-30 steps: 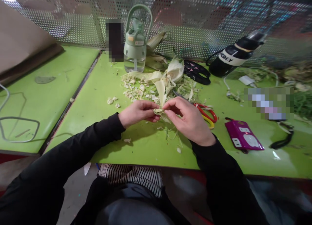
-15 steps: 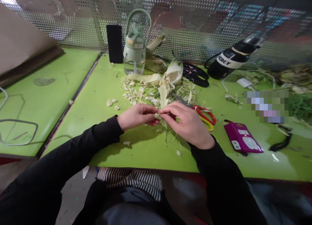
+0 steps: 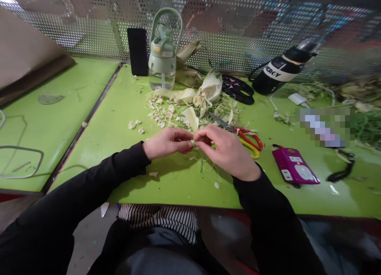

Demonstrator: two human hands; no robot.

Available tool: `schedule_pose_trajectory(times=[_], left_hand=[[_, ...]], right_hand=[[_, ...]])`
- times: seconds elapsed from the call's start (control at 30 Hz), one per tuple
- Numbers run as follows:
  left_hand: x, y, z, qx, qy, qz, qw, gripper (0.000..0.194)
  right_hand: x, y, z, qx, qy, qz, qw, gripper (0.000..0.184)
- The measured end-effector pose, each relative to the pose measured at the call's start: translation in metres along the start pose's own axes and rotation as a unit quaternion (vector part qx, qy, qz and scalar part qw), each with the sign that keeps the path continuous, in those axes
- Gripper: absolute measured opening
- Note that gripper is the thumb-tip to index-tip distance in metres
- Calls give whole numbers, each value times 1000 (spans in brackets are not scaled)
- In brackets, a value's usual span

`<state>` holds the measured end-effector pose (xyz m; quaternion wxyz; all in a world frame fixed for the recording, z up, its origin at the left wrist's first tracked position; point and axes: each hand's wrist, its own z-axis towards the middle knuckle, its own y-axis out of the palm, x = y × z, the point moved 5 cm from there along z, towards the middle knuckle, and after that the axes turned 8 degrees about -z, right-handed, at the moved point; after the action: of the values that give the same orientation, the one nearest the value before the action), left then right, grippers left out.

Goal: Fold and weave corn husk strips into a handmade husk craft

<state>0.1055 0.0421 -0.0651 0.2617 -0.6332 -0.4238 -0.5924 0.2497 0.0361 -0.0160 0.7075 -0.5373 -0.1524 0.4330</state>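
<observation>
My left hand and my right hand meet above the green table, both pinched on the lower end of a pale corn husk strip that sticks up between them. Thin husk shreds lie on the table just under my right hand. Behind my hands sits a heap of husks and cut bits. Red-and-yellow scissors lie right beside my right hand.
A green water bottle and a black phone stand at the back by the perforated metal screen. A black bottle lies at the back right. A magenta device and a black cord rest on the right.
The husk strip has been drawn down between my fingers, so less of it shows above them. My hands have closed a little tighter together. The view shifted slightly.
</observation>
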Motion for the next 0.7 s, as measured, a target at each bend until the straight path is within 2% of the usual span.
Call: schedule_pose_trajectory(times=[0.1, 0.23, 0.33, 0.4, 0.57, 0.7], left_hand=[[-1, 1, 0, -6, 2, 1, 1000, 6], [-4, -1, 0, 2, -12, -45, 999, 8], [-3, -1, 0, -4, 8, -48, 999, 8], [-2, -1, 0, -14, 28, -52, 998, 8], [-7, -4, 3, 18, 43, -99, 994, 13], [-8, -1, 3, 14, 57, -131, 990, 14]], right_hand=[[0, -2, 1, -13, 5, 32, 999, 6], [0, -7, 1, 34, 19, 40, 998, 10], [2, -5, 0, 31, 42, 52, 997, 6], [1, -3, 0, 30, 35, 54, 997, 6], [3, -8, -1, 133, 38, 4, 990, 5], [1, -7, -1, 129, 24, 2, 991, 8]])
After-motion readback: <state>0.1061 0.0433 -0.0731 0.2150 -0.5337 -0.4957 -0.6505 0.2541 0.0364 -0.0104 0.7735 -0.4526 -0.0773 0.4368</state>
